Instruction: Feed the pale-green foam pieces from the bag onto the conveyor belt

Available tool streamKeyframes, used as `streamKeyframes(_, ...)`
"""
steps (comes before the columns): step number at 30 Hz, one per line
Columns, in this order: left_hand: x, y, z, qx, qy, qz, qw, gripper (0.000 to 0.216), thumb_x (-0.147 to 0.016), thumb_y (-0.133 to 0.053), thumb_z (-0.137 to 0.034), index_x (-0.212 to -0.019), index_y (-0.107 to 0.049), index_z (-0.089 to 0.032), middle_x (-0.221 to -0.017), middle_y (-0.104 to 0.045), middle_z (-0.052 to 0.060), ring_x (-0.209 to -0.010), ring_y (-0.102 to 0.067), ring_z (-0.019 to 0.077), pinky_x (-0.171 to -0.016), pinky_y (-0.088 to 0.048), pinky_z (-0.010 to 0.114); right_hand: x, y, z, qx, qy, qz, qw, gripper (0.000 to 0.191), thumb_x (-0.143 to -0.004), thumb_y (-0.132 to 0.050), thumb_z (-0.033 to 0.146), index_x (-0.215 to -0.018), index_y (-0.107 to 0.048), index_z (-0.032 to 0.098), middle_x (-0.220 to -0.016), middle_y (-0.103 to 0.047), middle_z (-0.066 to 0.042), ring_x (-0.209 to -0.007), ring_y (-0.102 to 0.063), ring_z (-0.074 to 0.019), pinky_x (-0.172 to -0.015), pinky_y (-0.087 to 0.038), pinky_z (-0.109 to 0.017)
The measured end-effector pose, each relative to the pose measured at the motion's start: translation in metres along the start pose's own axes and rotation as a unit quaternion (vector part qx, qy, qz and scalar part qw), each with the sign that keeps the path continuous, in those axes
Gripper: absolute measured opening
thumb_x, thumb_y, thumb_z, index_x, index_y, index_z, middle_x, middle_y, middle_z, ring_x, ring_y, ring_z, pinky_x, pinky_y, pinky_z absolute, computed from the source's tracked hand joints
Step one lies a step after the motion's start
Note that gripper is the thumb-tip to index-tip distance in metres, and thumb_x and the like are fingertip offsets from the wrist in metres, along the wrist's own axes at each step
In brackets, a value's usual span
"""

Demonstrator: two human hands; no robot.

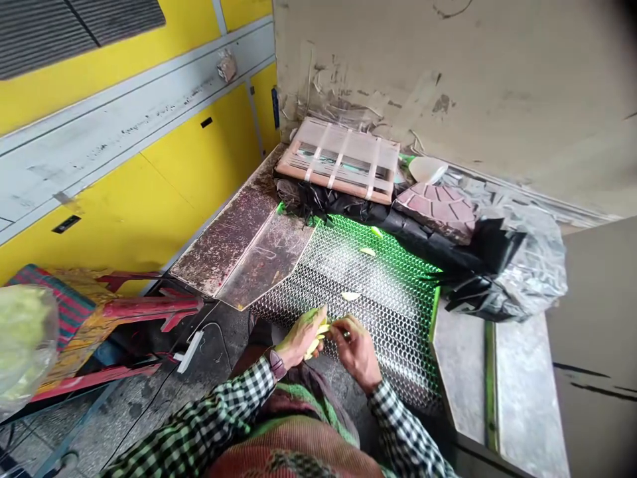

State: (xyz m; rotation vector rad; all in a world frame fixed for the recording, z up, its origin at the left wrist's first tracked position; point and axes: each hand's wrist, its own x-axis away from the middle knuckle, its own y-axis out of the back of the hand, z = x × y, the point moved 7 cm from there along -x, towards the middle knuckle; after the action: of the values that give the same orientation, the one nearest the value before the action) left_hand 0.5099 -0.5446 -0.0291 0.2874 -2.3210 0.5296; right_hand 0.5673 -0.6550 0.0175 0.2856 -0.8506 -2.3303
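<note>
My left hand [301, 337] is closed around several pale yellow, crescent-shaped pieces [313, 346], in front of my body at the near end of a metal mesh conveyor belt [393, 332]. Close beside it, my right hand [357, 355] has its thumb and fingers pinched together at the end of one of those pieces. Similar crescents lie apart on the belt: a near one [351, 296], another [367, 251] farther up, and a third [377, 232] by the dark opening. What the pieces are made of cannot be made out.
Green light glows where the belt meets black plastic flaps [358, 211]. A taped panel [343, 159] and a pinkish lump [438, 206] rest above. Metal side plates [269, 255] flank the belt. At left stand a red-framed seat [149, 307] and a clear bag [24, 345] of pale yellow-green contents.
</note>
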Motion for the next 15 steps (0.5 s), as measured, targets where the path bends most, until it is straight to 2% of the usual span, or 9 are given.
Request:
streamKeyframes(3, -0.005, 0.007, 0.001, 0.039, -0.012, -0.009, 0.999, 0.059, -0.083, -0.057, -0.077, -0.09, -0.054, -0.019, -0.075, -0.062, 0.0, -0.042, -0.043, 0.0057, -0.036, -0.031, 0.018, 0.001, 0.013, -0.029, 0.074, -0.01, -0.096, 0.993, 0.022, -0.104, -0.047, 0.033, -0.095, -0.063, 0.02, -0.085, -0.063, -0.004, -0.071, -0.058, -0.0174, -0.064, -0.044, -0.03)
streamKeyframes(5, -0.007, 0.01, 0.002, 0.057, -0.008, -0.016, 0.998, 0.058, -0.081, -0.061, -0.075, -0.091, -0.055, -0.018, -0.072, -0.061, -0.002, -0.042, -0.041, 0.0051, -0.036, -0.031, 0.018, 0.004, 0.018, -0.045, 0.153, 0.013, -0.13, 0.98, 0.02, -0.104, -0.046, 0.028, -0.096, -0.063, 0.02, -0.086, -0.065, -0.005, -0.073, -0.058, -0.0186, -0.066, -0.043, -0.031)
streamKeyframes(9, -0.009, 0.01, 0.002, 0.051, -0.02, -0.021, 0.998, 0.057, -0.078, -0.068, -0.072, -0.093, -0.057, -0.018, -0.068, -0.057, -0.004, -0.04, -0.039, 0.0039, -0.036, -0.029, 0.017, 0.015, 0.01, -0.059, 0.257, 0.073, -0.098, 0.959, 0.017, -0.102, -0.049, 0.02, -0.098, -0.065, 0.022, -0.096, -0.07, -0.007, -0.086, -0.06, -0.0223, -0.076, -0.043, -0.035)
streamKeyframes(12, -0.009, 0.01, 0.0, 0.034, -0.042, -0.019, 0.998, 0.056, -0.082, -0.064, -0.071, -0.095, -0.059, -0.017, -0.069, -0.056, -0.004, -0.038, -0.037, 0.0033, -0.036, -0.029, 0.018, 0.023, 0.012, -0.051, 0.245, 0.056, -0.106, 0.962, 0.017, -0.102, -0.048, 0.02, -0.104, -0.065, 0.022, -0.11, -0.07, -0.009, -0.094, -0.06, -0.0248, -0.082, -0.044, -0.039)
streamKeyframes(15, -0.007, 0.005, -0.002, 0.021, -0.061, 0.003, 0.998, 0.047, -0.089, -0.057, -0.063, -0.103, -0.056, -0.018, -0.071, -0.058, -0.004, -0.038, -0.037, 0.0039, -0.035, -0.028, 0.018, 0.023, 0.015, -0.036, 0.108, -0.004, -0.126, 0.986, 0.019, -0.103, -0.049, 0.03, -0.108, -0.065, 0.022, -0.108, -0.069, -0.01, -0.097, -0.062, -0.0255, -0.084, -0.048, -0.039)
